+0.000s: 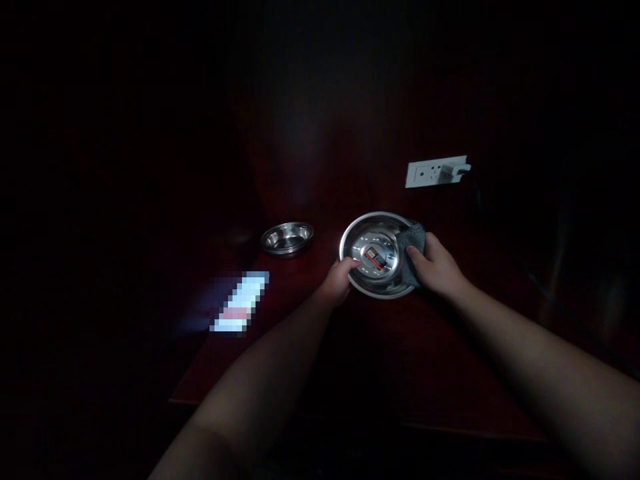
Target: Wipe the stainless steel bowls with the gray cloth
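A shiny metal bowl point(373, 240) is tilted so that its inside faces me, with a dark and orange label point(375, 258) at its bottom. My left hand point(339, 281) grips the bowl's left rim, thumb over the inside edge. On the opposite side, my right hand point(440, 265) is closed on a grey cloth point(412, 243), which is folded over the right rim and pressed against it. The fingers behind the cloth are hidden.
Several stacked metal bowls point(287, 238) stand on the dark red table point(200, 380), left of my hands. Nearer me lies a bright, pixelated rectangle point(243, 300). A white wall socket point(436, 172) with a plug and dark cable is at the back right. Much of the surroundings is too dark to see.
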The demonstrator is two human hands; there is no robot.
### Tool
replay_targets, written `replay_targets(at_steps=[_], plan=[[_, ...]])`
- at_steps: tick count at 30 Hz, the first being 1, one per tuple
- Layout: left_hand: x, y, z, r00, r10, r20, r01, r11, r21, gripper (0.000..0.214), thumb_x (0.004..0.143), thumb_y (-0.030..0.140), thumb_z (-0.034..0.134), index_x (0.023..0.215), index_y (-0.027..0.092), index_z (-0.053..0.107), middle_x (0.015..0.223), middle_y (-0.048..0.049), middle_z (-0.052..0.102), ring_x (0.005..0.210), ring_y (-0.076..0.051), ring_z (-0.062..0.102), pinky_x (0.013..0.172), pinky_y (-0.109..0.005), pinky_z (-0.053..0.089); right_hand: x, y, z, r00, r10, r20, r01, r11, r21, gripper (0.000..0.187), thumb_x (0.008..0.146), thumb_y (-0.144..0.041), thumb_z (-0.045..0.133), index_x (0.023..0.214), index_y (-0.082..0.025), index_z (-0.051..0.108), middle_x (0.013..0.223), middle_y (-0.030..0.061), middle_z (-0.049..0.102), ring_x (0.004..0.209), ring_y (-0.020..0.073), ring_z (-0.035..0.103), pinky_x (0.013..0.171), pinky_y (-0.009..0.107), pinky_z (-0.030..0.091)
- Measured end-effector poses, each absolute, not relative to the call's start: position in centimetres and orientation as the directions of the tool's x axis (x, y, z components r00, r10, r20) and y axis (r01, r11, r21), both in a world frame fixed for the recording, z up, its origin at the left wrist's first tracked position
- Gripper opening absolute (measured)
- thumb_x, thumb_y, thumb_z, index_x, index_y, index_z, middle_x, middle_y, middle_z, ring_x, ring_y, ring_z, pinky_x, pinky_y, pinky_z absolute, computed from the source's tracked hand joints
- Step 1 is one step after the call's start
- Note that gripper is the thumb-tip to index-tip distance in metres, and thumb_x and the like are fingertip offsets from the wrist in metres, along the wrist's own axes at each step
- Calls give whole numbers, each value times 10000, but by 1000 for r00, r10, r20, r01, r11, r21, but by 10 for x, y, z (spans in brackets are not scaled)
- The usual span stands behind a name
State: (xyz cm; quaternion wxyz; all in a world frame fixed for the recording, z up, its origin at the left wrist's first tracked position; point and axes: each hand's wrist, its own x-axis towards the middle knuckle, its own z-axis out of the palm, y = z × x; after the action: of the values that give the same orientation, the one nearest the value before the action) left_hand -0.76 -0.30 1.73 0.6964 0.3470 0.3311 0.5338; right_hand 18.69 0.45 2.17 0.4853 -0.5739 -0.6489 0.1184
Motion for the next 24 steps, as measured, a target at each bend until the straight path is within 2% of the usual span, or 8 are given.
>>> replay_targets(at_steps=[6,13,19,24], plan=[[-10,-3,18,237,970,-54,-468,163,869,289,598,157,510,859,83,609,655,-73,664,698,-220,641,738,-363,501,187,2,25,132,852,507,643,316,-697,247,771,-371,467,958,-213,494,888,72,605,810,245,578,750,409,462],[-13,-3,16,294,955,-47,-429,176,886,438,581,140,543,1017,104,554,714,-61,660,653,-200,622,696,-366,493,189,1,27,132,848,514,640,323,-697,211,768,-380,477,899,-218,508,826,57,608,763,230,579,706,386,467],[-13,-6,18,348,937,44,-427,116,897,600,574,168,657,1153,161,499,1005,-85,649,915,-231,606,848,-385,444,186,3,25,235,863,447,600,233,-765,214,749,-374,498,883,-211,533,832,64,627,768,236,593,711,390,468],[-12,-4,19,324,935,144,-427,9,904,774,564,175,715,1270,235,403,1126,-63,606,1027,-233,563,907,-382,410,186,8,19,324,852,411,518,204,-831,249,728,-393,513,881,-198,544,816,69,637,737,232,603,666,382,480]])
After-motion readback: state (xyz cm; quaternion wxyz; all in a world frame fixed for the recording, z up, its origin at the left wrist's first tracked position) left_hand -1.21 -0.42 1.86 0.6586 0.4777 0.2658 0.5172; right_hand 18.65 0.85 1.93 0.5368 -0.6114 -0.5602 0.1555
